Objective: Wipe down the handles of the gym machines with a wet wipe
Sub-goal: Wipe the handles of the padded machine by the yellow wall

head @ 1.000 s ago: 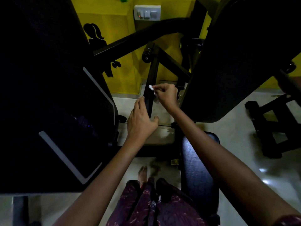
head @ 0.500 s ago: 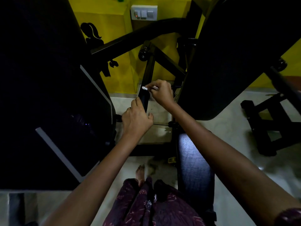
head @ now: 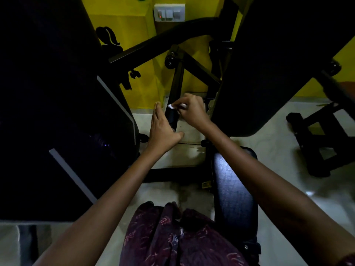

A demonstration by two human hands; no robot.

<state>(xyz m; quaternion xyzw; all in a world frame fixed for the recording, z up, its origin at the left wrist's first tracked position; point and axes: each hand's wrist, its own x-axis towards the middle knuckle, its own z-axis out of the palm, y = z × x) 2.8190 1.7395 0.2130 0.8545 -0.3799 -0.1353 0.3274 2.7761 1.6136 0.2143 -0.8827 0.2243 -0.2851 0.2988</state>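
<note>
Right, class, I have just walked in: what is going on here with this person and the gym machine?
A person is cleaning a dark gym machine. The right hand pinches a small white wet wipe against a black upright bar of the frame. The left hand, fingers straight, rests flat against the bar's left side, apparently steadying it.

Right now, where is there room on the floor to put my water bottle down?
Bare pale floor lies between the padded seat and the black stand at right. It is crowded by the black bar, where the left hand and right hand work with the wipe.
</note>
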